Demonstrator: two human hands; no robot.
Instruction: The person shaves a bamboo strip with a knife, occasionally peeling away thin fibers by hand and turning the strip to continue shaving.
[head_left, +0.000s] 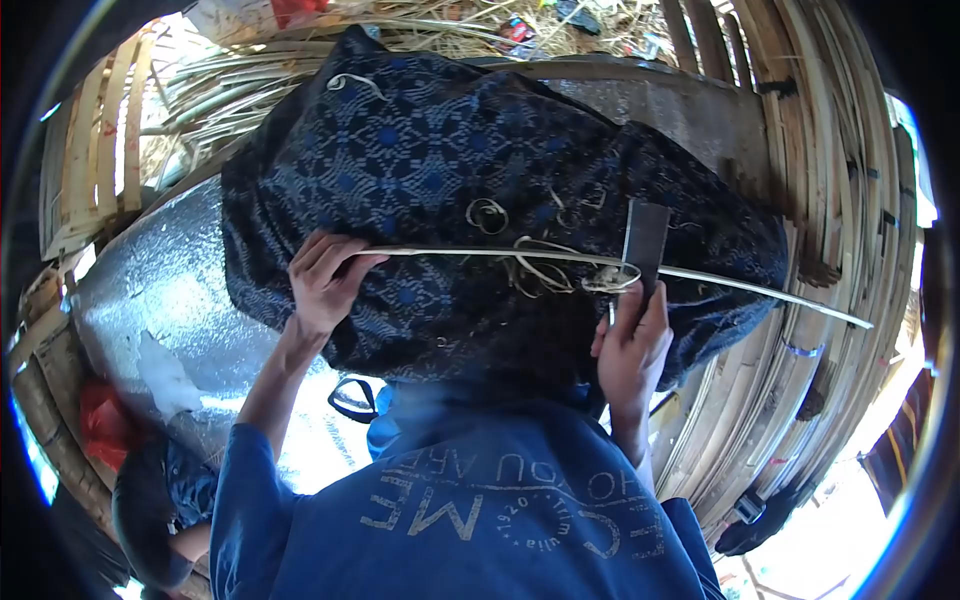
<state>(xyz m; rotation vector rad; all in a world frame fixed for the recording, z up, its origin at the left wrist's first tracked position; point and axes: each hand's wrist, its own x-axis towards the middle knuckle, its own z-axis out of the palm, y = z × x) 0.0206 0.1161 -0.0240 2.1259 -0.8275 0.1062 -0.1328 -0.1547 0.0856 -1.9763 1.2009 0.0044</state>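
A long, thin, pale strip (pixel 450 251), which looks like bamboo, runs across my lap above a dark blue patterned cloth (pixel 400 150). My left hand (pixel 330 275) is closed in a pinch on its left end. In my right hand (pixel 637 335) is a knife with a broad dark blade (pixel 645 235). The blade points away from me and crosses the strip; the strip's right end sticks out past it. Curled shavings (pixel 545 278) bunch beside the blade, and another curl (pixel 487 215) lies farther up the cloth. The right fingers cover most of the knife's handle.
A shiny silver mat (pixel 150 290) spreads under the cloth. Bamboo slats (pixel 800 200) line the right side. Loose strips (pixel 240 95) are piled at the upper left. Part of another person (pixel 165 500) shows at the lower left, near a red item (pixel 103 422).
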